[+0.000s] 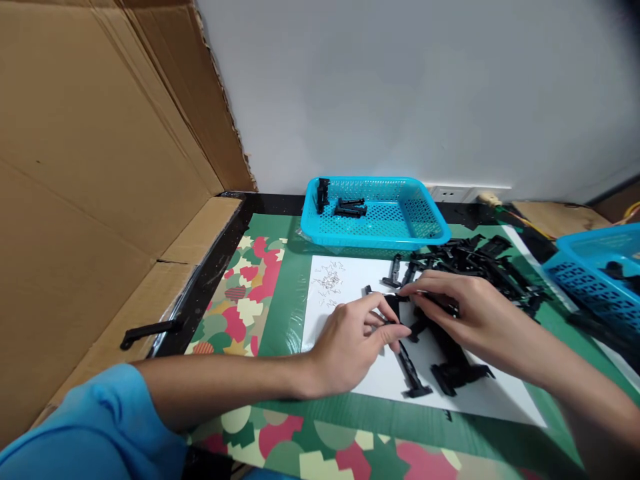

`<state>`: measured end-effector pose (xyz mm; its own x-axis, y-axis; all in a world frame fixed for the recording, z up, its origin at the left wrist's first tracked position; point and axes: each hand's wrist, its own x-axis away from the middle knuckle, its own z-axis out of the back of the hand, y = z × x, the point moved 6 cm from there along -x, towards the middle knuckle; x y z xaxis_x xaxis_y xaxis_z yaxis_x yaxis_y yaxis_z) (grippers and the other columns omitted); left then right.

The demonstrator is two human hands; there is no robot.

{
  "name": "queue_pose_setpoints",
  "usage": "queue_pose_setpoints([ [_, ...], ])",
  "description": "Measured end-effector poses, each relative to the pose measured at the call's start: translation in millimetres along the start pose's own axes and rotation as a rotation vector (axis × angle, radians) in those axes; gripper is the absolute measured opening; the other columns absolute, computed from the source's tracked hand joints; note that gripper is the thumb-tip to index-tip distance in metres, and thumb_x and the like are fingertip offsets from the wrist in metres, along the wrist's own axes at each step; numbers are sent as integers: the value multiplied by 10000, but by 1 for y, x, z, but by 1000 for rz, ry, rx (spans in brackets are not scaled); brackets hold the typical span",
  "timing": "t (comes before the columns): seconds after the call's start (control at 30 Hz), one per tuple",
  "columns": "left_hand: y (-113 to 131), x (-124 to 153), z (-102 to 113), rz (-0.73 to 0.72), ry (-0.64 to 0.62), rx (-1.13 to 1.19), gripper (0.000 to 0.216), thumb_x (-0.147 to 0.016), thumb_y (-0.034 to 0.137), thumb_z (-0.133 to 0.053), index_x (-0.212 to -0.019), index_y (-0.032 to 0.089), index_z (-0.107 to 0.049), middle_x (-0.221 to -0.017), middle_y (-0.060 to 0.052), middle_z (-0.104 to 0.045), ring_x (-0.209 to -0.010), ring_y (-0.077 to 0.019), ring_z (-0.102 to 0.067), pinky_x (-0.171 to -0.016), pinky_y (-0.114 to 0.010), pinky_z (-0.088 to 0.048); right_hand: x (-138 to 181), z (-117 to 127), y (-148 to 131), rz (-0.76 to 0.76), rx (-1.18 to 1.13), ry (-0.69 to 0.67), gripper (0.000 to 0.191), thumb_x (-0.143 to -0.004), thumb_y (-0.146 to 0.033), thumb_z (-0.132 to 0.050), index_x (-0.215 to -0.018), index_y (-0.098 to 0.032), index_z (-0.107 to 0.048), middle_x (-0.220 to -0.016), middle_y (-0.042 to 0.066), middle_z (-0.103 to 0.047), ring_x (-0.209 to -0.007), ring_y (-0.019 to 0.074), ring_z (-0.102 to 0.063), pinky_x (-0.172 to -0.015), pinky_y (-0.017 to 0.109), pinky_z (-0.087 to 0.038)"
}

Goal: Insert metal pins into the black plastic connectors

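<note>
My left hand (pixel 357 343) is over the white paper (pixel 325 327), its thumb and fingers brought together in a pinch; whatever they hold is too small or hidden to make out. Just to the right, my right hand (pixel 463 303) grips a black plastic part (pixel 395 303) with thumb and fingers, partly covering it. A long black plastic piece (pixel 413 373) lies on the paper below my left fingertips. Beside it, more black parts (pixel 457 367) lie under my right hand. Small thin metal pieces (pixel 330 280), likely springs, are scattered at the paper's upper left.
A blue basket (pixel 375 240) with several black parts stands against the wall. A heap of black parts (pixel 475 260) lies at right, near a second blue basket (pixel 590 273). Cardboard (pixel 100 133) walls the left side; one black piece (pixel 150 331) rests on its flap.
</note>
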<state>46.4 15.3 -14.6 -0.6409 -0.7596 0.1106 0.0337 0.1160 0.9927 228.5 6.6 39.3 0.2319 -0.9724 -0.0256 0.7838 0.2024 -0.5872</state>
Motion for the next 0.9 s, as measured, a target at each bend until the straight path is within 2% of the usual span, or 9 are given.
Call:
queue_pose_setpoints([
  [0.13,0,-1,0,-10,-5,20,283,-985,430,-771,-933,195,-622,-789,-28,-740,-738,-170,-709,-747,-288,-529,2,15,-7,75,-111,77,342,-1128,-446,-502,-1277,-323,-784,-1321,78,-759,-1162,284,-744,-957,378,-581],
  [0.2,-1,-2,-1,-13,-9,27,265,-977,392,-777,-912,195,-611,-784,-22,-733,-738,-170,-713,-757,-291,-536,1,18,-9,92,-117,150,351,-1124,-462,-507,-1265,-313,-792,-1330,88,-757,-1181,299,-737,-985,399,-577],
  [0.27,-3,-2,-2,-8,-20,23,251,-970,366,-780,-899,194,-611,-790,-24,-735,-751,-175,-721,-765,-294,-543,0,18,-9,65,-107,218,355,-1101,-499,-549,-1149,-275,-820,-1251,105,-789,-1108,313,-755,-948,410,-586],
  [0.37,-5,-2,-2,-2,-34,8,233,-968,354,-782,-904,192,-627,-798,-28,-742,-768,-182,-728,-774,-298,-550,-2,13,-2,-53,-148,305,370,-1039,-559,-647,-970,-236,-812,-1004,99,-830,-855,280,-767,-762,366,-588],
  [0.43,-6,-2,-2,-5,-35,-3,231,-969,359,-783,-912,194,-631,-794,-23,-742,-762,-179,-728,-773,-296,-549,-2,9,3,-121,-177,331,380,-1019,-573,-673,-925,-227,-795,-876,83,-819,-743,253,-750,-671,337,-562],
  [0.57,-7,-2,-1,-10,-32,-34,211,-972,344,-775,-916,200,-632,-796,-14,-746,-765,-175,-730,-770,-287,-546,-6,3,10,-165,-183,307,381,-1028,-555,-662,-893,-215,-768,-778,73,-801,-694,242,-763,-640,318,-562],
  [0.73,-6,-1,-1,-28,-25,-49,159,-968,276,-755,-907,199,-629,-799,-11,-740,-779,-177,-725,-787,-294,-554,-9,-2,13,-163,-165,225,391,-1034,-545,-648,-886,-202,-762,-765,80,-799,-680,241,-761,-627,317,-549],
  [0.9,-6,-1,-1,-32,-22,-46,153,-954,256,-761,-893,198,-633,-797,-6,-729,-773,-177,-724,-783,-297,-556,-11,-1,12,-164,-162,221,392,-1040,-542,-631,-900,-199,-762,-766,84,-800,-682,245,-759,-642,325,-543],
])
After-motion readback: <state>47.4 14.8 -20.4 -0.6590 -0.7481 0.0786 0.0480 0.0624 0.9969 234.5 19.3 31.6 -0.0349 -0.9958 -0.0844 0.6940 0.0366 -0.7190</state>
